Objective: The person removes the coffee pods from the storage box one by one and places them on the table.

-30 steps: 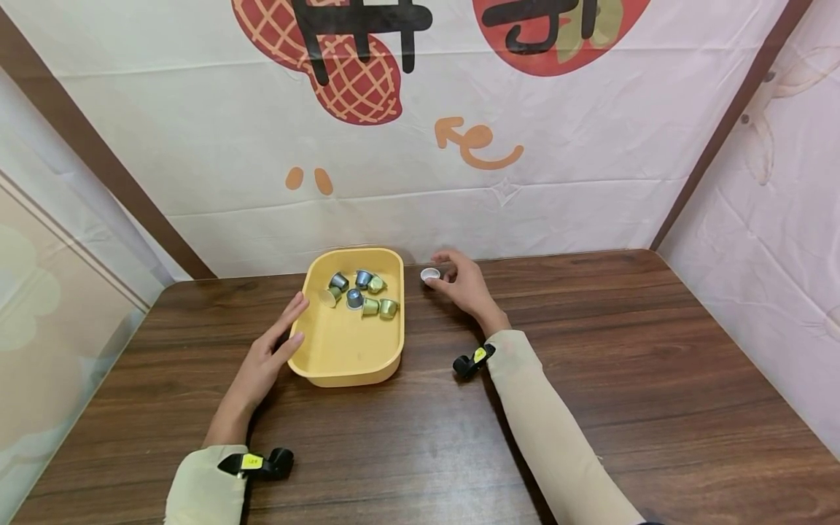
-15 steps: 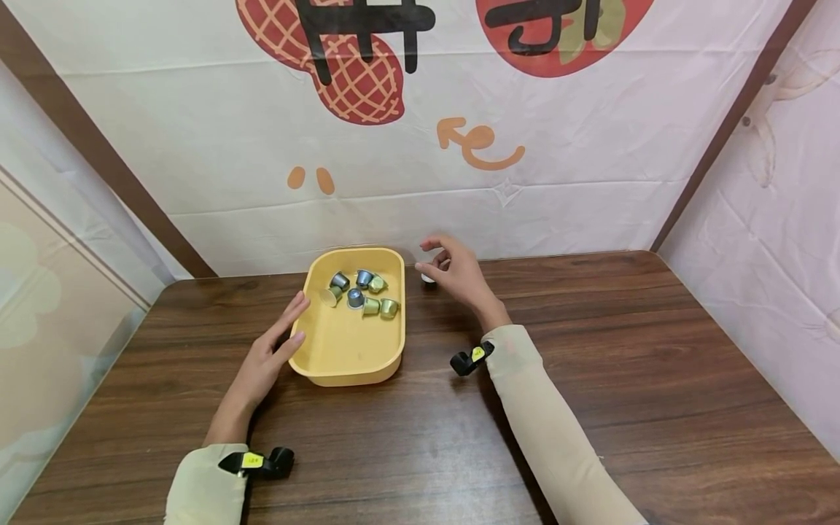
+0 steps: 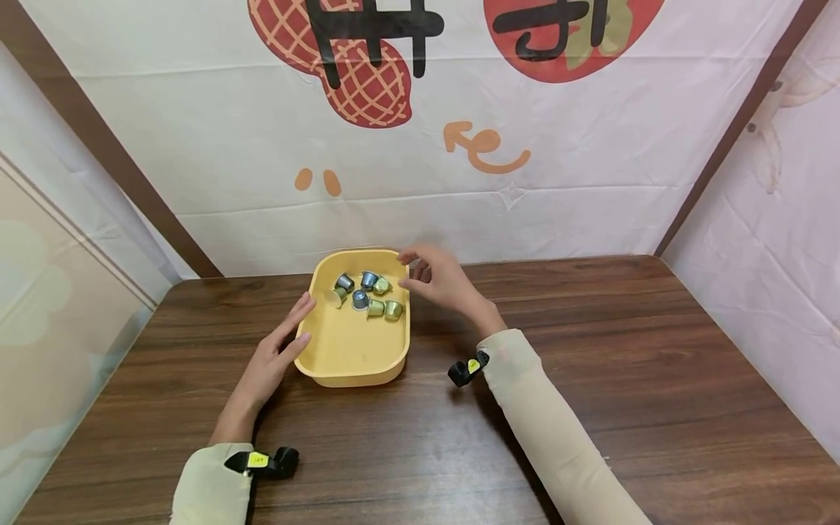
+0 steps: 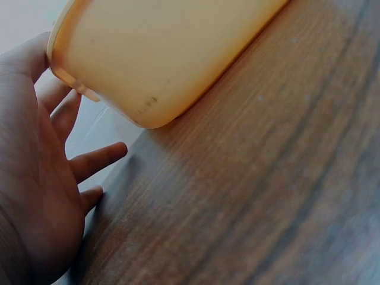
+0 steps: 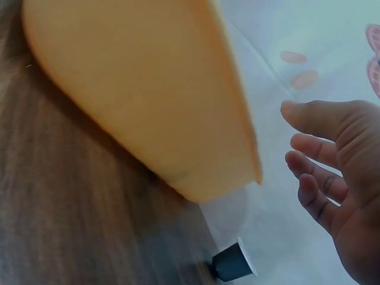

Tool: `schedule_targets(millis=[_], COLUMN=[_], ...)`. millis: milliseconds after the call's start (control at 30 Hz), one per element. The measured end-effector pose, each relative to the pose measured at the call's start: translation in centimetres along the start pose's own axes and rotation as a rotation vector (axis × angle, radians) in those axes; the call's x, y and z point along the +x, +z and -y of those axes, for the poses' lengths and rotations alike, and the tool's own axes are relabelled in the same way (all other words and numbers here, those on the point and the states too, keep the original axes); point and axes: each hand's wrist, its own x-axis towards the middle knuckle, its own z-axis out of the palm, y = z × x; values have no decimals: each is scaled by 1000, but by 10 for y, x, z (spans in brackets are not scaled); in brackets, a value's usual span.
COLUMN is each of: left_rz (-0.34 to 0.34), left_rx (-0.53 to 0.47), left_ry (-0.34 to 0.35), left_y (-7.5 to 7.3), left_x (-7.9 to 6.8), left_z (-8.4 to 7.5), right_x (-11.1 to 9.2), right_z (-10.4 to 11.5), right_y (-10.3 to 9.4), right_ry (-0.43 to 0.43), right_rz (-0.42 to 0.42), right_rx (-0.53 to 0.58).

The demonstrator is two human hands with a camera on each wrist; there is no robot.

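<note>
A yellow plastic tub (image 3: 354, 350) stands near the back of the table, holding several blue coffee capsules (image 3: 360, 300) and green coffee capsules (image 3: 393, 310) in its far half. My left hand (image 3: 270, 361) rests against its left rim, fingers fairly straight and spread. Over the far right rim hovers my right hand (image 3: 442, 281), thumb and fingers apart with nothing between them. In the right wrist view a dark capsule (image 5: 231, 262) sits on the table just beyond the tub, its pale lid facing up. From the head view that capsule is hidden behind the right hand.
The dark wooden table (image 3: 558, 350) meets a white printed cloth wall (image 3: 420, 211) right behind the tub. Another cloth panel (image 3: 774, 277) rises along the right side. Black wrist cameras sit on both beige sleeves (image 3: 525, 379).
My right hand has left the dark capsule on the table, risen from it and moved left to the tub's rim. The left hand stays on the left rim.
</note>
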Motion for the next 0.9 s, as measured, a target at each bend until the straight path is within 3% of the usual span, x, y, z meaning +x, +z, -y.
schedule_targets(millis=[433,900], left_rz=[-5,-2], left_rx=[-5,-3], left_ry=[9,7], left_y=[0,-1], left_x=[0,0], left_z=[1,1], right_x=[12,29], right_z=[17,21], right_y=[17,36], right_ry=[-18,-21], right_rz=[215,454], right_rx=[-34,-136])
